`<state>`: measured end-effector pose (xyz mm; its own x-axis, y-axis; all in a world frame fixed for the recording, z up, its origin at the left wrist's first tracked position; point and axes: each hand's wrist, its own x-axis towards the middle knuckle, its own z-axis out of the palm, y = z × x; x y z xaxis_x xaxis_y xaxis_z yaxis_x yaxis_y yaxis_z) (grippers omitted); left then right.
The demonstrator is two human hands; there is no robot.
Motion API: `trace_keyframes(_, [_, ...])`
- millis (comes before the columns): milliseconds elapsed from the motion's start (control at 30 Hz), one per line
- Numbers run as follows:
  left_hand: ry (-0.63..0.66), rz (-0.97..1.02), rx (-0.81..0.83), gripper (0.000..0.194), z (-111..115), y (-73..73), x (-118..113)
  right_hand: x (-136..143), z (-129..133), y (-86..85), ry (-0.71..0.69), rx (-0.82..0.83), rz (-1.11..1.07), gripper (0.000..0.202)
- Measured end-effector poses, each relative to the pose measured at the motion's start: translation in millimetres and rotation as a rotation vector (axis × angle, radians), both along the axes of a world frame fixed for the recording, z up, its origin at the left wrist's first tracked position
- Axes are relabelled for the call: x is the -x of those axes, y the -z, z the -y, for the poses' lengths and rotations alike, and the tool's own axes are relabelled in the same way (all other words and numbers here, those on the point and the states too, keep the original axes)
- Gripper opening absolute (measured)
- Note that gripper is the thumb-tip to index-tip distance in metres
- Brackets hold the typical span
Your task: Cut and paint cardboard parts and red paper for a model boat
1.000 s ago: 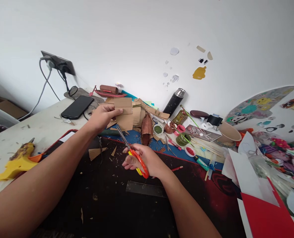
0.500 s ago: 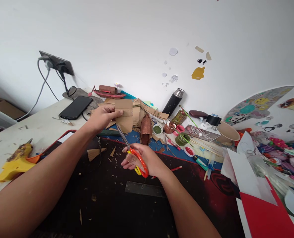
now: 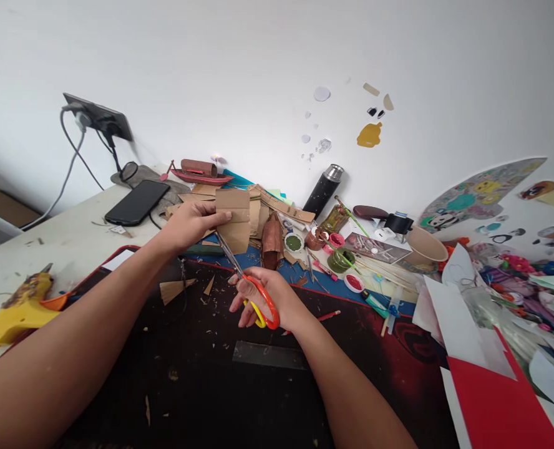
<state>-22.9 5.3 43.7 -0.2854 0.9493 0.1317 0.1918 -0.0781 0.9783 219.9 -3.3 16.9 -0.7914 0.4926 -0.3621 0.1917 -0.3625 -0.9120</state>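
Between the thumb and fingers of my left hand (image 3: 193,223) is a small creased piece of brown cardboard (image 3: 234,232), held up above the desk. My right hand (image 3: 270,296) has its fingers through the orange and yellow handles of a pair of scissors (image 3: 257,293). The blades point up and left, their tips at the lower left edge of the cardboard; whether they bite into it I cannot tell. Just behind lies a brown rolled cardboard shape (image 3: 272,240). Below my right hand a clear ruler (image 3: 268,355) rests on the black mat (image 3: 202,399).
A yellow glue gun (image 3: 17,308) and a phone (image 3: 136,202) lie to the left. Along the wall stand a red model boat (image 3: 202,176), cardboard scraps, a black flask (image 3: 322,192) and open paint pots (image 3: 340,259). Papers (image 3: 487,399) and craft materials pile up on the right.
The view has shifted slightly, so the surroundings sit a little further left. My hands keep nearly the same pose, and the scissor handles look slightly closer together.
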Motion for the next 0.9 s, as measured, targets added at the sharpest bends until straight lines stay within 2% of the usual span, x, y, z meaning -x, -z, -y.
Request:
trace_keyframes(267, [-0.037,0.058,-0.069,0.038,-1.8,0.7,-2.4,-3.8,-0.4,6.4,-0.032,-0.010,-0.026,0.093])
trace_keyframes(467, [0.010,0.085,-0.025,0.045,-3.7,7.3,1.9,-3.4,-0.7,4.4,-0.016,-0.058,-0.021,0.095])
trace_keyframes(600, [0.031,0.048,-0.003,0.053,-4.7,12.6,5.5,-2.3,0.8,3.6,0.029,-0.111,0.004,0.087])
trace_keyframes(767, [0.028,-0.026,0.006,0.045,-3.3,12.8,4.7,-0.9,1.8,5.3,0.054,-0.145,0.044,0.068])
trace_keyframes(900, [0.023,-0.054,0.003,0.047,-2.1,10.2,1.5,-0.3,2.4,5.0,0.063,-0.144,0.093,0.058])
